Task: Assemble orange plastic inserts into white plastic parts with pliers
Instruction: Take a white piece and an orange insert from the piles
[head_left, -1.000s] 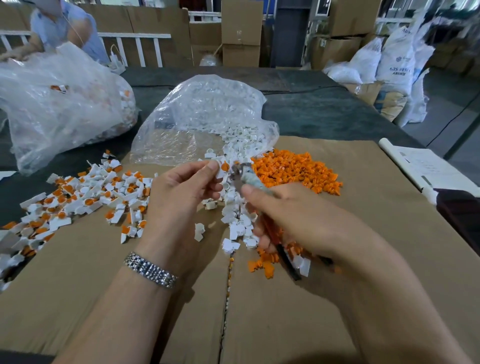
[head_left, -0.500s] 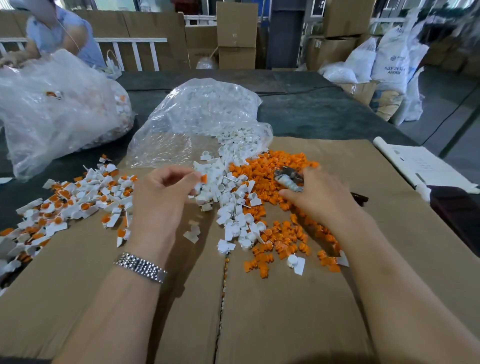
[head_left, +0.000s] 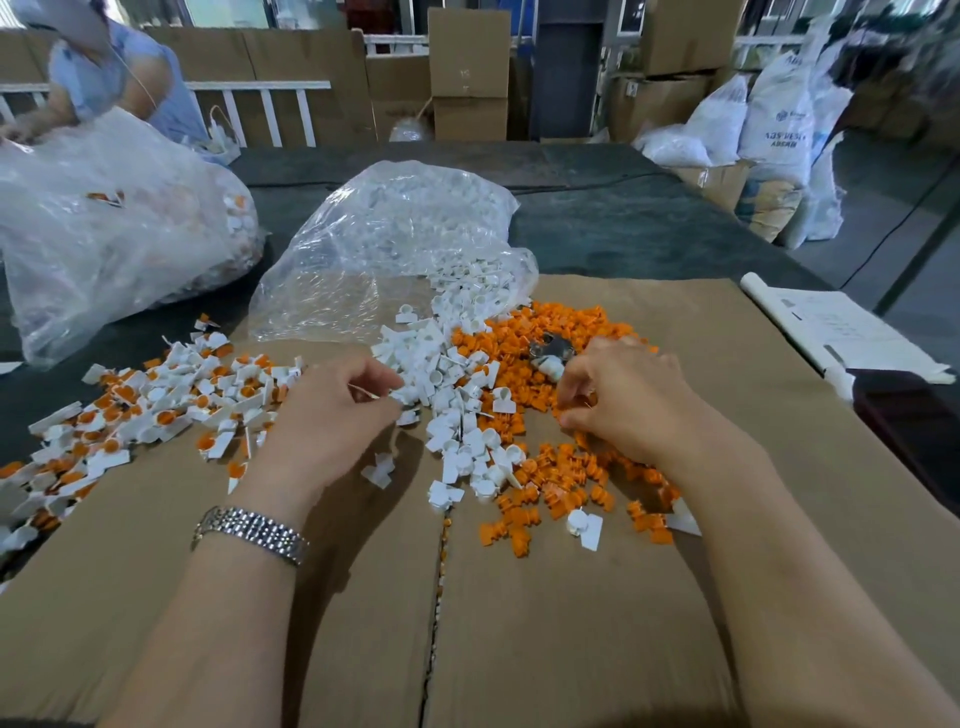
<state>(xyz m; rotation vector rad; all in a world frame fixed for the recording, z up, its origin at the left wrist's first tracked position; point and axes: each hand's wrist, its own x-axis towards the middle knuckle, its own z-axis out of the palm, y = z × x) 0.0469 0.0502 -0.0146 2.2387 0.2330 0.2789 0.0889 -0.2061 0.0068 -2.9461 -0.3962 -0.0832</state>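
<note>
Loose white plastic parts (head_left: 457, 374) spill from a clear bag (head_left: 395, 239) onto the cardboard sheet (head_left: 571, 623). Right of them lies a heap of orange inserts (head_left: 571, 322). My left hand (head_left: 332, 421) sits at the left edge of the white pile, its fingers and thumb curled together on a white part. My right hand (head_left: 628, 405) grips the pliers (head_left: 550, 356), whose metal jaws poke out past the thumb. Its fingertips reach down among the orange inserts. Assembled white-and-orange pieces (head_left: 156, 405) lie in a heap at the left.
A large clear bag (head_left: 104, 234) of assembled pieces stands at the far left, with another person (head_left: 104, 78) behind it. Papers (head_left: 831, 327) and a dark object (head_left: 909, 415) lie at the right edge. Boxes and sacks stand beyond the dark table (head_left: 623, 223).
My hands have parted and dropped from the middle to the piles. The left went to the white parts without the orange-filled piece, and the right carried the pliers to the orange inserts.
</note>
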